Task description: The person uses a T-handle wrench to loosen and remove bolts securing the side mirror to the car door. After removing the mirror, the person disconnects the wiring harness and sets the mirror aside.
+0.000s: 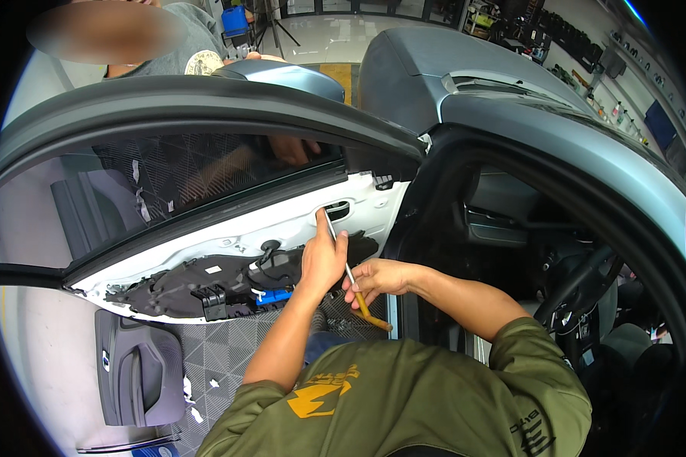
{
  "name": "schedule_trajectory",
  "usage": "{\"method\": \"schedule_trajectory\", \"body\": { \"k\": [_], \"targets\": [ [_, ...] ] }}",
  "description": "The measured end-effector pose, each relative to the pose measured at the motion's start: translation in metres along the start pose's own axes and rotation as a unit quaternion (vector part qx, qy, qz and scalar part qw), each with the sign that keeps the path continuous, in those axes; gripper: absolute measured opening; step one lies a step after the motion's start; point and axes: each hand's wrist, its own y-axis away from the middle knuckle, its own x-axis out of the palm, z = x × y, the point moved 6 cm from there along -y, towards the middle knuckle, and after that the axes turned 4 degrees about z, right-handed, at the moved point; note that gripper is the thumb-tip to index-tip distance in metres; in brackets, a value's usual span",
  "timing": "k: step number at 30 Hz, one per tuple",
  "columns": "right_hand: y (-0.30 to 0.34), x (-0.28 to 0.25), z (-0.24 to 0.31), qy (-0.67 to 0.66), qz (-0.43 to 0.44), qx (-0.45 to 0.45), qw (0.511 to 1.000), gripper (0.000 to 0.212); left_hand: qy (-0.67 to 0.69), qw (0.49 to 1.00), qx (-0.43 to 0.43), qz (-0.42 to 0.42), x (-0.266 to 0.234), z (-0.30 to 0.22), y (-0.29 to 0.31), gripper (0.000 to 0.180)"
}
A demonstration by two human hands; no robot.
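A long, thin metal rod tool (349, 273) with a yellow handle runs up to an oval opening (337, 209) in the bare white inner door panel (297, 221). My right hand (381, 277) pinches the shaft just above the handle. Farther up, my left hand (324, 259) lies closed against the same shaft, its index finger stretched along it to the edge of the opening. The rod's tip is hidden there. Below my left hand, a blue part (273, 296) and a black bracket (210, 302) sit on the door's dark liner (175, 283).
Another person (198, 38) stands beyond the door, near the side mirror (282, 75). Removed door trim (141, 369) lies on the tiled floor at left, beside white scraps (197, 415). The car's door frame (411, 221) and steering wheel (579, 286) are at right.
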Motion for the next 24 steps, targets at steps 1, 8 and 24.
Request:
{"method": "schedule_trajectory", "body": {
  "k": [1, 8, 24],
  "targets": [
    [0.001, -0.003, -0.002, 0.025, -0.042, -0.013, 0.999, 0.017, -0.042, 0.999, -0.018, 0.028, 0.003, 0.0, -0.001, 0.071],
    [-0.004, -0.011, -0.003, 0.176, -0.137, -0.014, 0.975, 0.022, -0.138, 0.988, -0.058, 0.042, -0.001, -0.015, -0.008, 0.067],
    [0.004, -0.01, 0.021, 0.146, -0.119, -0.03, 0.982, 0.02, -0.071, 0.994, -0.059, -0.066, 0.009, -0.005, -0.047, 0.055]
  ]
}}
